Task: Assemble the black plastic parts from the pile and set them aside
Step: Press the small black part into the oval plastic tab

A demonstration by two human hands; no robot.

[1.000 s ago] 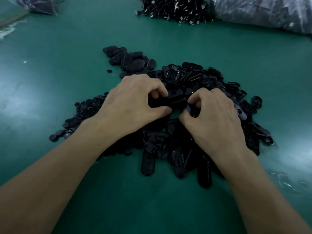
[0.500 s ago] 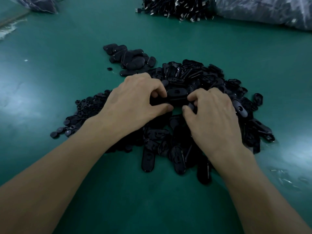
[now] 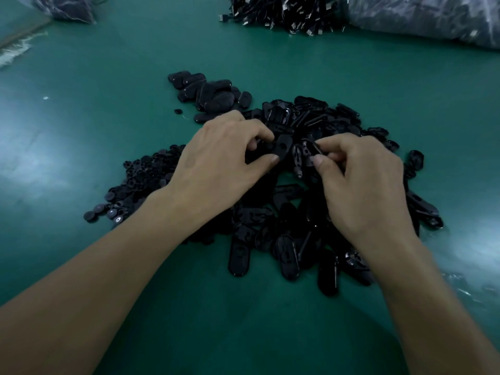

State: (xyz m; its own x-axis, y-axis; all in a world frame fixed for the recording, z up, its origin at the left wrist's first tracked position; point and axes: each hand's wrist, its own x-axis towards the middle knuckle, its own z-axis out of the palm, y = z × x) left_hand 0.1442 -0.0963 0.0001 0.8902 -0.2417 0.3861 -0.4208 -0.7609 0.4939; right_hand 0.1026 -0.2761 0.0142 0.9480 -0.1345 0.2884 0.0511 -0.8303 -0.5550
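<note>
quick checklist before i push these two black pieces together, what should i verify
1. Left hand grips the oval part: ok.
2. Right hand pinches the second part: ok.
3. The two parts meet: not ok, a gap shows between them.
4. Mating faces turned toward each other: cannot tell, too dark.
5. Nothing from the pile caught between them: cannot tell.
6. Room to put the finished piece by the separate group: ok, bare table lies beside it.
</note>
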